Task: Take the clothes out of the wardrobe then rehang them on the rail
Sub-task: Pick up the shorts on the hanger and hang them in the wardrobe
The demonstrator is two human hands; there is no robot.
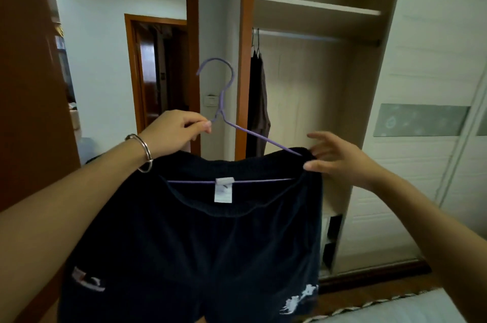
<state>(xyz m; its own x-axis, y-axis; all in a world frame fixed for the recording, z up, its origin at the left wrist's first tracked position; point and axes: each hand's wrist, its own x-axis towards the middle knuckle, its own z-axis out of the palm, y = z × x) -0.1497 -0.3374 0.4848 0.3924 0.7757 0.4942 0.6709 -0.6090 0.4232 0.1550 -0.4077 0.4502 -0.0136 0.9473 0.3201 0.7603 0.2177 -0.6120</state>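
- Dark shorts (205, 238) hang closest to the camera. The waistband is threaded over a purple hanger (224, 101), a white label (223, 191) sits at the bar, and there are prints on both legs.
- Bed corner (395, 309) is low on the right, just beside the shorts' hem.
- Left hand (174, 129), with a bracelet (143, 151) on the wrist: its grip is a pinch on the hanger's neck below the hook, and it carries the weight.
- Right hand (337, 156): fingers are loose and spread, with the thumb touching the waistband at the hanger's right shoulder. It is not closed round anything and looks to be straightening the fabric.
- The shorts are out of the wardrobe, held up in front of it and well apart from the rail (303, 35).
- Step, as a judgement: seating the garment on the hanger just ahead of rehanging.
- The next move calls for lifting the hook up to the rail, which is bare to the right of the dark clothes (258, 101) hung at its left end. The hook's opening has to face the rail.
- A shelf (316, 6) sits above the rail, and a sliding door (434, 111) is pushed to the right.
- A doorway (158, 72) is far off on the left.
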